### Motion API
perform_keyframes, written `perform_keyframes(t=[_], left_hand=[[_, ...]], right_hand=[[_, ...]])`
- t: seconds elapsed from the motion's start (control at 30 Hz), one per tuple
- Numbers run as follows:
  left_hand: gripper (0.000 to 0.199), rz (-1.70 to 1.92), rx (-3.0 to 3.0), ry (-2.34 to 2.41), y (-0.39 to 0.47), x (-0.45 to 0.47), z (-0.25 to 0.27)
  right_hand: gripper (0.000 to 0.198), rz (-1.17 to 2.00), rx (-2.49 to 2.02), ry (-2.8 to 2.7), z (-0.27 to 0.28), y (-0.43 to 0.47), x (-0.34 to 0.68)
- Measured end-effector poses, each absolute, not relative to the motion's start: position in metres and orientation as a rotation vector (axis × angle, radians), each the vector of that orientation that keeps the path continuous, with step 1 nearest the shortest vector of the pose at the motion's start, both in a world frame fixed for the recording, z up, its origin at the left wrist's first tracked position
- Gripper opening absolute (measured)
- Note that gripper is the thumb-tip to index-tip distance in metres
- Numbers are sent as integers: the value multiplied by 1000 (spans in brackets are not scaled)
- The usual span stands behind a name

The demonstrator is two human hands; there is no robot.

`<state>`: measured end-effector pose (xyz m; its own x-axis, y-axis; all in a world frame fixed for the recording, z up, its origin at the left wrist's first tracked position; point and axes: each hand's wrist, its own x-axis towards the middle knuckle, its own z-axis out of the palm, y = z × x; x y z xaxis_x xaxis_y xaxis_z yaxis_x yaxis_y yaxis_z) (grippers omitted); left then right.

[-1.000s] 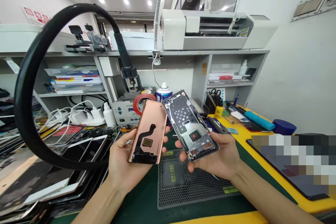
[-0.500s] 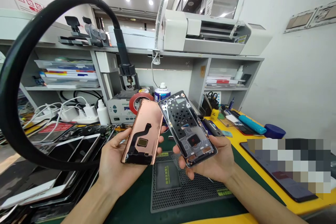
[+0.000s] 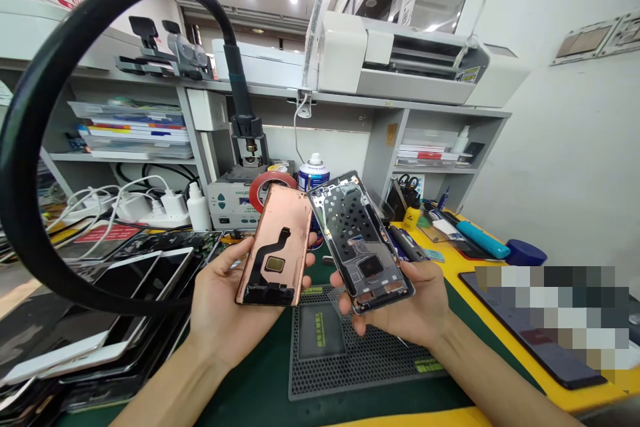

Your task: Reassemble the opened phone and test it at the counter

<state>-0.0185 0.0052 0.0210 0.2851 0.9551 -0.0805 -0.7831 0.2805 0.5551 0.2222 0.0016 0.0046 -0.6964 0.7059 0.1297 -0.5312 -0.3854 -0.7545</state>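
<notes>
My left hand (image 3: pixel 225 300) is closed round the edges of a phone screen (image 3: pixel 287 213). Its copper-coloured back faces me, with a black flex cable and a small square part near the lower end. My right hand (image 3: pixel 415 300) grips a phone frame (image 3: pixel 350 233) by its lower end and sides. The frame's dark inner side, dotted with black spots, is turned toward me. Both parts are held tilted above a grey honeycomb mat (image 3: pixel 360 367), their upper corners close together; whether they touch I cannot tell.
A black hose (image 3: pixel 15 147) loops across the left side. Stacked phone screens and tablets (image 3: pixel 145 293) lie at left. Behind stand a red tape roll (image 3: pixel 257 192), a spray can (image 3: pixel 315 170) and a white bottle (image 3: pixel 199 207). A dark flat panel (image 3: pixel 520 327) lies at right.
The view has shifted slightly, so the shelf and bench sit a little further right. Both hands keep their hold, and the two phone parts stay almost in the same pose.
</notes>
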Motion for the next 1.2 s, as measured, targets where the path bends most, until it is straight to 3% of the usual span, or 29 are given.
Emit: perform_keyframes(t=[0.27,0.57,1.2], left_hand=[[51,1215,483,430,6,-19,19],[49,1192,469,325,7,-19,20],[62,1157,607,-42,21,-44,17]], right_hand=[[57,2013,-506,-1149,5,2,222],[55,2042,-348,-1104,6,1,223],[50,1818,-650,-1188,-15,5,247]])
